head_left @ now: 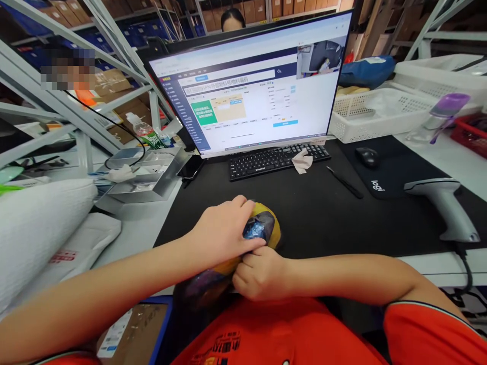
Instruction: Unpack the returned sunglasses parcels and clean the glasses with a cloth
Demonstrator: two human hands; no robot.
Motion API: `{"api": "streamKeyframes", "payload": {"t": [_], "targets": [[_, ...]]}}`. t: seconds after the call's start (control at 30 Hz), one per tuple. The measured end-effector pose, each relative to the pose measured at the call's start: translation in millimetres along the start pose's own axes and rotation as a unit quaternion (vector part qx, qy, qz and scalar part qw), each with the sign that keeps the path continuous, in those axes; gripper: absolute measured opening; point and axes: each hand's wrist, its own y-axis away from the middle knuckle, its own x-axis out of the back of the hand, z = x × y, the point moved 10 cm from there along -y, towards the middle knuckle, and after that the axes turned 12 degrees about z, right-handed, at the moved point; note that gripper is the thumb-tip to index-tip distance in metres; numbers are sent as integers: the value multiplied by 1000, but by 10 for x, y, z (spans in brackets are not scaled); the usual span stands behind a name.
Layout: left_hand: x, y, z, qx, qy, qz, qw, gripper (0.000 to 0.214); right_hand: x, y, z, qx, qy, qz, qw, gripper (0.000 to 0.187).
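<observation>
At the front edge of the black desk mat lies a glossy yellow, grey and blue package (266, 225), apparently in clear plastic. Its lower part extends toward my body and shows yellow and dark purple. My left hand (224, 228) presses over its top, with the fingers curled round the far side and the thumb on the near side. Just below that thumb, my right hand (261, 276) is closed in a fist at the package's near edge, pinching it. The two hands touch, and what is inside the package cannot be made out.
Behind the mat stand a monitor (251, 96) and keyboard (262, 162) with a crumpled scrap (302, 161) on it. Tweezers (344, 182), a mouse (367, 157) and a barcode scanner (445, 203) lie right. A phone (192, 167) and white packaging (45, 228) are left. People are beyond.
</observation>
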Motion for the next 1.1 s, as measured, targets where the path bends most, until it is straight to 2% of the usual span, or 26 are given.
{"api": "streamKeyframes", "payload": {"t": [0.07, 0.13, 0.23, 0.37, 0.53, 0.6, 0.7, 0.93, 1.03, 1.1], "targets": [[-55, 0, 9, -11, -42, -28, 999, 39, -29, -73, 21, 1, -2, 9, 1000, 29], [-89, -21, -55, -13, -44, -32, 998, 29, -31, -109, 99, -5, -10, -7, 1000, 29], [-115, -79, -202, -14, 41, -11, 999, 26, 1, -96, 245, 6, -27, -69, 997, 31], [-144, -156, -381, -3, 168, 15, 986, 19, 35, -37, 436, 30, -46, -171, 984, 45], [-148, -155, -345, -18, 172, 34, 984, 9, -28, 93, 648, 4, -7, -253, 968, 44], [-123, -123, -358, -12, 118, 54, 992, 9, -14, 169, 659, -14, -2, -247, 969, 44], [-86, -80, -429, 1, 68, 82, 994, 13, 108, 281, 565, -14, -8, -204, 979, 38], [-122, -91, -565, 30, 186, 107, 976, 9, 407, 585, 392, -13, -11, -171, 985, 33], [-108, -80, -534, 35, 206, 103, 972, 12, 467, 629, 460, -31, -19, -171, 985, 27], [-29, -76, -513, 30, 197, 116, 973, 13, 475, 606, 597, -36, -19, -183, 982, 25]]}}
